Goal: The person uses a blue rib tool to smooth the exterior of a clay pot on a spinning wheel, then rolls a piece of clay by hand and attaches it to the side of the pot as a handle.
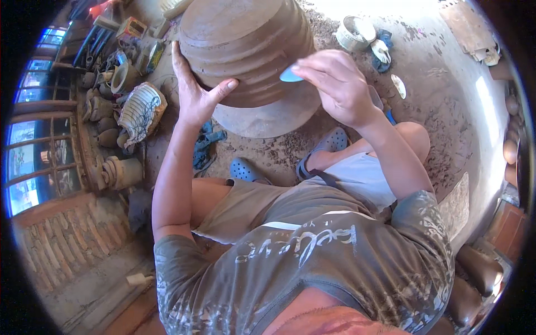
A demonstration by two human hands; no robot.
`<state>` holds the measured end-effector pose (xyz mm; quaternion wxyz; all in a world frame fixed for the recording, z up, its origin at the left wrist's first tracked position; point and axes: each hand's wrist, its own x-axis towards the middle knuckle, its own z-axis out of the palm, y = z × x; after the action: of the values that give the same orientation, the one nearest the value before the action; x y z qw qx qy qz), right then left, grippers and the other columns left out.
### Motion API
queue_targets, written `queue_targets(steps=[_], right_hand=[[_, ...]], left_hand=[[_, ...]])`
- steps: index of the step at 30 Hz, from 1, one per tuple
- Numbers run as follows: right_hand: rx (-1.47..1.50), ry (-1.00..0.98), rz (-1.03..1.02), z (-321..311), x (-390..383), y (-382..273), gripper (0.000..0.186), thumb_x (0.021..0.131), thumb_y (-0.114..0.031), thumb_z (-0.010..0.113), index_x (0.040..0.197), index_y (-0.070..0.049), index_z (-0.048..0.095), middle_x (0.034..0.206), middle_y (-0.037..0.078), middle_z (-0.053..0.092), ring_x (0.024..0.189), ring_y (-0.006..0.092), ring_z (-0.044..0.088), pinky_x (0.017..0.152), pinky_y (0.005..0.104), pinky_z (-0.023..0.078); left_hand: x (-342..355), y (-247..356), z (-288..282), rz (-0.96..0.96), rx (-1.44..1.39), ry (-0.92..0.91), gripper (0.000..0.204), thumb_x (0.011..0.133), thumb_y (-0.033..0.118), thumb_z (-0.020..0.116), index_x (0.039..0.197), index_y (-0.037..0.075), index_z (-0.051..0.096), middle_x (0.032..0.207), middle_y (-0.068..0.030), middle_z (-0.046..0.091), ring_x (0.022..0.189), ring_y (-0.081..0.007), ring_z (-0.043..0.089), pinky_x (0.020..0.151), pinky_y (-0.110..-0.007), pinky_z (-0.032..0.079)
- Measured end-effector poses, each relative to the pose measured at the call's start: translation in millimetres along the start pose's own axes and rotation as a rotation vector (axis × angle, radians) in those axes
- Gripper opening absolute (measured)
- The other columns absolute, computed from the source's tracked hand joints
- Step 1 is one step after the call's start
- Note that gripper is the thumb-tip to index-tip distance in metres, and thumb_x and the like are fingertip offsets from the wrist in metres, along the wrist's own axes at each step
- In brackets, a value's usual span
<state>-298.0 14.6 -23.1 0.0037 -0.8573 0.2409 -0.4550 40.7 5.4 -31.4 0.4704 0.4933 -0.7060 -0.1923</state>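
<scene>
A large brown clay pot [245,42] with ridged, ringed sides stands with a flat, closed face up on a pale round wheel [268,121]. Against the pot's left side rests my left hand [200,92], its thumb spread wide of the fingers. My right hand [338,84] pinches a light-blue flat pottery scraper [290,75] by one end. The scraper's rounded edge is at the pot's right side; whether it touches the clay, I cannot tell.
Near the wheel at upper right are a clay-smeared bucket [353,34], a dark blue cloth [382,58] and a pale oval piece [398,86]. A ribbed basket [143,113], stacked pots and a window [42,142] line the left. Another blue cloth [205,144] lies before the wheel.
</scene>
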Motion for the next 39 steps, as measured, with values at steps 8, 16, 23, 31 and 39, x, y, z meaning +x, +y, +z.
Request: queue_targets(steps=[8, 16, 23, 31, 39], right_hand=[[-0.038, 0.168, -0.128, 36, 4, 10, 0.036, 0.084, 0.001, 0.079, 0.118, -0.007, 0.084, 0.122, 0.007, 0.076, 0.112, 0.0286, 0.070, 0.101, 0.0445, 0.059], [0.045, 0.087, -0.069, 32, 11, 9, 0.039, 0.080, 0.006, 0.074, 0.116, -0.004, 0.082, 0.118, 0.010, 0.077, 0.112, 0.0299, 0.070, 0.099, 0.0423, 0.059], [0.142, -0.353, 0.032, -17, -3, 11, 0.044, 0.076, 0.008, 0.071, 0.117, -0.003, 0.081, 0.111, 0.012, 0.076, 0.110, 0.0301, 0.070, 0.095, 0.0399, 0.059], [0.694, 0.004, 0.488, -4, -22, -74, 0.023, 0.094, 0.009, 0.076, 0.116, 0.002, 0.082, 0.106, 0.014, 0.077, 0.100, 0.0241, 0.073, 0.088, 0.0342, 0.059], [1.455, 0.225, 1.265, -2, -41, -42, 0.028, 0.100, 0.006, 0.070, 0.128, 0.003, 0.074, 0.113, 0.011, 0.078, 0.104, 0.0219, 0.075, 0.097, 0.0335, 0.058]], left_hand=[[-2, -3, -2, -0.002, -0.023, -0.026, 0.161, 0.069, 0.061, 0.100, 0.173, -0.002, -0.005, 0.174, -0.0292, 0.021, 0.160, -0.0398, 0.031, 0.132, -0.052, 0.028], [-6, 2, 3, -0.014, -0.115, -0.011, 0.160, 0.071, 0.060, 0.100, 0.173, -0.001, -0.008, 0.174, -0.0283, 0.022, 0.159, -0.0386, 0.033, 0.131, -0.053, 0.029], [-5, 5, -4, 0.031, 0.110, 0.024, 0.148, 0.074, 0.056, 0.099, 0.172, -0.003, 0.006, 0.173, -0.0280, 0.021, 0.157, -0.0382, 0.034, 0.130, -0.052, 0.031], [-40, 103, 36, 0.557, 0.246, -0.247, 0.050, 0.080, 0.034, 0.096, 0.110, 0.001, 0.074, 0.091, -0.0095, 0.069, 0.081, -0.0302, 0.070, 0.073, -0.043, 0.055], [-19, 92, 9, 0.471, 0.372, 0.066, 0.003, 0.094, -0.003, 0.074, 0.093, 0.000, 0.075, 0.077, -0.0099, 0.072, 0.067, -0.0281, 0.071, 0.060, -0.039, 0.054]])
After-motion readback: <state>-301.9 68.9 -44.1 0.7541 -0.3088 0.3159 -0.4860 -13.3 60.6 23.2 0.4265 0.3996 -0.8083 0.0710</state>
